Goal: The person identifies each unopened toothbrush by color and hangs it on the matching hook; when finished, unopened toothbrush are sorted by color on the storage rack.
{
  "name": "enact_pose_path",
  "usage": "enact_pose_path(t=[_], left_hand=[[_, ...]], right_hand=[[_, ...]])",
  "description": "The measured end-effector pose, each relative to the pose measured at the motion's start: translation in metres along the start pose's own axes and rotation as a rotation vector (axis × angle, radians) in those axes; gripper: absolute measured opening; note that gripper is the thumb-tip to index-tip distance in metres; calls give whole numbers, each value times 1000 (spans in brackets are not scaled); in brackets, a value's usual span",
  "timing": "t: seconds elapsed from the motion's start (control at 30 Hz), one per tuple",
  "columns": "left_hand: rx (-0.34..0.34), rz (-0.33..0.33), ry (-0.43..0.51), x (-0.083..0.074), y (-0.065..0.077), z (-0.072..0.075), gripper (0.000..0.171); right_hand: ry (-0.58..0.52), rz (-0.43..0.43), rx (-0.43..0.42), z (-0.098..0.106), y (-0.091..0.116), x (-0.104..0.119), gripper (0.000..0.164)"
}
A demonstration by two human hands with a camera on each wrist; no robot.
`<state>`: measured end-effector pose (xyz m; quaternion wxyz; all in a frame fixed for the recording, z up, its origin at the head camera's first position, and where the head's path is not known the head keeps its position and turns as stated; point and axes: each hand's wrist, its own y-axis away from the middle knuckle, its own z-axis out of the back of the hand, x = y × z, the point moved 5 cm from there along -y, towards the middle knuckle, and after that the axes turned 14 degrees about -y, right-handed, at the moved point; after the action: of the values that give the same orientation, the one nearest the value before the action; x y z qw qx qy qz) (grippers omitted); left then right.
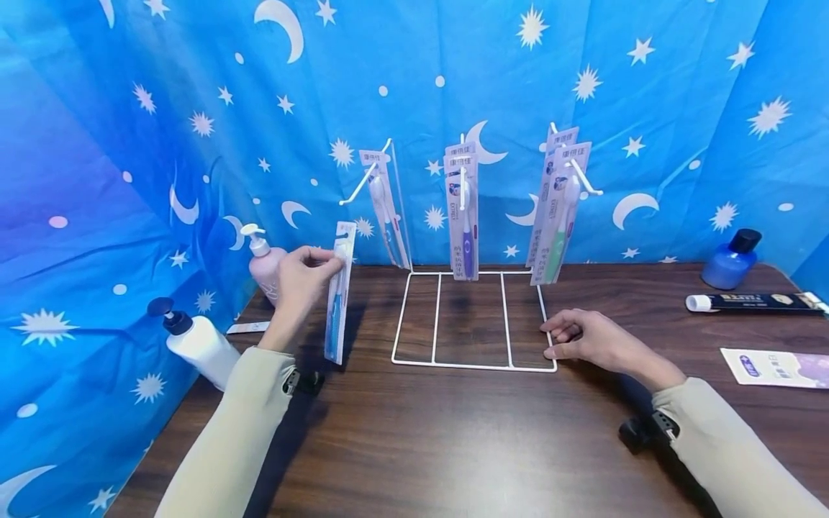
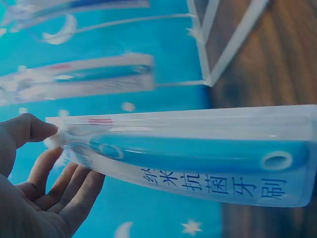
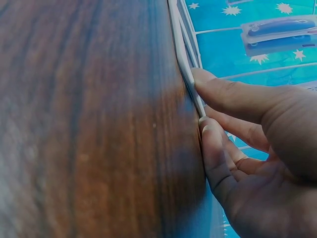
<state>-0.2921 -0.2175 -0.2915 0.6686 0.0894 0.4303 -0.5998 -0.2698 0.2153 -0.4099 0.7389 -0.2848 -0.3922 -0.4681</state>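
Note:
Between thumb and fingers my left hand (image 1: 304,280) pinches the upper part of a blue toothbrush in a clear-fronted pack (image 1: 338,309), held upright left of the rack. The left wrist view shows its blue handle (image 2: 208,151) close up. At the rack's front right corner, thumb and fingers of my right hand (image 1: 599,342) pinch the base of the white wire display rack (image 1: 476,367). Packaged toothbrushes hang on its hooks: a blue one (image 1: 386,216) at left, purple ones (image 1: 468,244) in the middle, and a green one (image 1: 560,230) in front at right.
Left of the rack stand a pink pump bottle (image 1: 267,270) and a white pump bottle (image 1: 206,350). A blue bottle (image 1: 732,259), a black toothpaste tube (image 1: 754,302) and a white-and-purple packet (image 1: 773,367) are at right. A starry blue cloth (image 1: 401,65) hangs behind.

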Motion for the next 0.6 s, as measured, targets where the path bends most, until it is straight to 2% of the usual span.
enact_pose_path(t=[0.13, 0.37, 0.5, 0.6], left_hand=[[-77, -29, 127, -18, 11, 17, 27], [-250, -182, 326, -51, 42, 39, 35], [-296, -212, 366, -75, 62, 55, 43], [-302, -243, 333, -91, 74, 64, 46]], right_hand=[[-3, 2, 0, -1, 0, -1, 42], [4, 5, 0, -1, 2, 1, 41], [-4, 13, 5, -1, 2, 1, 41], [1, 12, 4, 0, 1, 1, 41]])
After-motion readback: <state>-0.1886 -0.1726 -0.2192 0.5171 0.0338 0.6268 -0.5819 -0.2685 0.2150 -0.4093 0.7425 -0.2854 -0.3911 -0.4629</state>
